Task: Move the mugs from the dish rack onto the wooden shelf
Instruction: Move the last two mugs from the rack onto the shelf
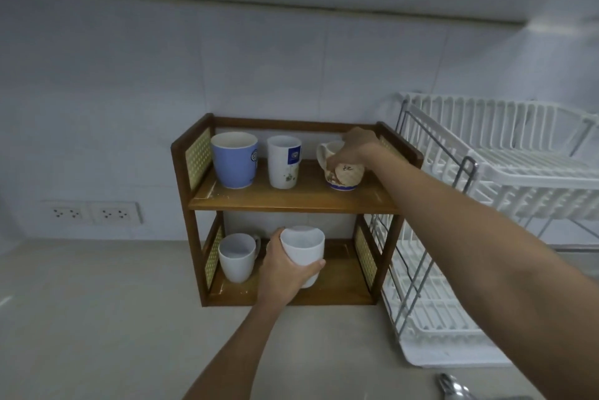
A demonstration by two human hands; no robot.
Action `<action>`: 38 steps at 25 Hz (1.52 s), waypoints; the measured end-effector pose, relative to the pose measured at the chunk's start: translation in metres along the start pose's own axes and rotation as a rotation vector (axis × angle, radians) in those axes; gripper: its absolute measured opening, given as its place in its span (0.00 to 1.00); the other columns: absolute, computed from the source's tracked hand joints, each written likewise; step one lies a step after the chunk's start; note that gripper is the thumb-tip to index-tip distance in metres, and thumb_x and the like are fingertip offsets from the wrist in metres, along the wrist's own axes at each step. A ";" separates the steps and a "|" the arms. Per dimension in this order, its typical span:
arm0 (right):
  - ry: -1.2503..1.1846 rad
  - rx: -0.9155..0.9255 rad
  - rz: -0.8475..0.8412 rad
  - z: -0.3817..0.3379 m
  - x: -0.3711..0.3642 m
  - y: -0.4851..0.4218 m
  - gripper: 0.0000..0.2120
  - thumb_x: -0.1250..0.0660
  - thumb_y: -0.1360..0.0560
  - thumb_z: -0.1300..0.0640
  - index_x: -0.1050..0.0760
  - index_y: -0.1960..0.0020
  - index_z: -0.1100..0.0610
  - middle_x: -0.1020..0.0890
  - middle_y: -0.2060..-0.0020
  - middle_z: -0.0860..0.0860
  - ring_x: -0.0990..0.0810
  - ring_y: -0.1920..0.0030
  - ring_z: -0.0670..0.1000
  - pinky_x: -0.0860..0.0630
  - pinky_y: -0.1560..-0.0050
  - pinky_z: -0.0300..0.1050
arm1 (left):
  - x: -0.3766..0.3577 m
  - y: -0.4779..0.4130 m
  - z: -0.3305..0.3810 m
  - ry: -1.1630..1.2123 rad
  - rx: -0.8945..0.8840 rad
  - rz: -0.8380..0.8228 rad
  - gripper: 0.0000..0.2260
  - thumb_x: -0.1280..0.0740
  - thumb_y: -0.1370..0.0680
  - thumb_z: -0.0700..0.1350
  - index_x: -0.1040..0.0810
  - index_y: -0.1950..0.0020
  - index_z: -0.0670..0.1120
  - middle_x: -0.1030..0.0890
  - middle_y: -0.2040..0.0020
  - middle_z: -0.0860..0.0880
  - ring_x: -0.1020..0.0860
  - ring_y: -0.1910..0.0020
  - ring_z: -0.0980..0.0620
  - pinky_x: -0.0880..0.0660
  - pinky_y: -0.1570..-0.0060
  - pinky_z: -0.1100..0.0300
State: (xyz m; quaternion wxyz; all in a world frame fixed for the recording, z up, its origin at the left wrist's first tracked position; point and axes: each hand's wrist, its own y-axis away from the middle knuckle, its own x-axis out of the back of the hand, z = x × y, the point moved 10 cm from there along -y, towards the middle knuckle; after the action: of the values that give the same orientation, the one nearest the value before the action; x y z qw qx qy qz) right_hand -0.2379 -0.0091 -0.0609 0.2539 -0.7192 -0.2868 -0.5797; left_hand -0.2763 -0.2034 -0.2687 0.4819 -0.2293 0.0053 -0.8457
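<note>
Nearest the camera, a chrome tap tip (452,386) shows at the bottom edge, well in front and to the right of the two-tier brown wooden shelf with woven side panels (291,202), which stands on the pale grey countertop (97,318) against the white tiled wall (129,75). Left hand (282,270) is in front of the shelf's lower tier, fingers and thumb wrapped round a plain white ceramic mug (303,253); the mug is tilted with its mouth toward the camera, its base pointing into the tier, and whether it touches the board cannot be told. Lower tier also holds one white handled mug (236,257), upright, at the left end, just beside the held one. Right hand (351,148) reaches to the upper tier's right end and is closed from above over the rim of a cream patterned mug with a blue base band (343,174); its base appears to sit on the board, handle to the left. Upper tier further holds a wide blue mug (234,159) at the left end and a tall white printed mug (283,161) in the middle, both upright. Just right of the shelf, the white two-level wire dish rack (502,179) shows no mugs. Two wall sockets (94,213) sit left of the shelf.
</note>
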 end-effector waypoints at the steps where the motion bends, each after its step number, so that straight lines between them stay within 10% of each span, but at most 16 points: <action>1: -0.009 -0.006 -0.002 0.003 0.001 -0.003 0.41 0.24 0.38 0.41 0.31 0.33 0.61 0.23 0.39 0.57 0.22 0.44 0.57 0.28 0.61 0.42 | -0.003 -0.004 -0.001 -0.022 0.003 -0.014 0.46 0.23 0.45 0.64 0.38 0.32 0.55 0.27 0.37 0.54 0.28 0.39 0.53 0.28 0.41 0.55; 15: 0.036 -0.016 -0.016 0.004 -0.006 0.004 0.37 0.29 0.30 0.44 0.37 0.28 0.60 0.29 0.32 0.58 0.28 0.35 0.59 0.27 0.50 0.45 | -0.007 -0.017 -0.003 -0.026 0.061 -0.017 0.46 0.21 0.41 0.58 0.39 0.30 0.50 0.27 0.34 0.48 0.29 0.35 0.48 0.29 0.39 0.51; 22: -0.402 0.282 0.688 0.025 -0.073 0.174 0.19 0.37 0.27 0.55 0.28 0.37 0.53 0.26 0.37 0.51 0.29 0.36 0.50 0.29 0.43 0.41 | 0.000 -0.015 0.003 -0.092 0.135 0.017 0.45 0.27 0.47 0.67 0.36 0.35 0.52 0.22 0.39 0.48 0.23 0.41 0.46 0.29 0.51 0.58; 26: -0.326 0.156 0.326 0.068 -0.226 0.224 0.20 0.34 0.29 0.57 0.24 0.38 0.59 0.22 0.39 0.56 0.24 0.37 0.56 0.27 0.39 0.47 | -0.021 -0.013 0.004 -0.079 0.156 -0.026 0.46 0.25 0.45 0.65 0.36 0.33 0.50 0.23 0.36 0.47 0.25 0.38 0.45 0.26 0.43 0.53; 30: -0.167 0.159 -0.027 0.090 -0.317 0.245 0.26 0.42 0.23 0.50 0.37 0.26 0.57 0.35 0.26 0.52 0.42 0.25 0.52 0.47 0.26 0.52 | -0.063 -0.009 0.004 -0.143 0.155 -0.090 0.42 0.20 0.39 0.55 0.37 0.32 0.47 0.25 0.37 0.45 0.26 0.38 0.43 0.27 0.42 0.51; 38: -0.088 0.103 -0.105 0.109 -0.351 0.251 0.37 0.56 0.26 0.33 0.56 0.22 0.49 0.52 0.22 0.45 0.58 0.23 0.48 0.66 0.27 0.51 | -0.121 -0.029 -0.018 -0.206 0.176 -0.056 0.45 0.20 0.40 0.56 0.38 0.31 0.43 0.26 0.35 0.43 0.27 0.36 0.42 0.28 0.39 0.51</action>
State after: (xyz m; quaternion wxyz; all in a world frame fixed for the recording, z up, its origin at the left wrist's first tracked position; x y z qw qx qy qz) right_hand -0.0425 -0.1521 -0.4348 0.2468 -0.7140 -0.3646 -0.5444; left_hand -0.2548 -0.0930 -0.3243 0.4742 -0.2716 -0.1249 -0.8281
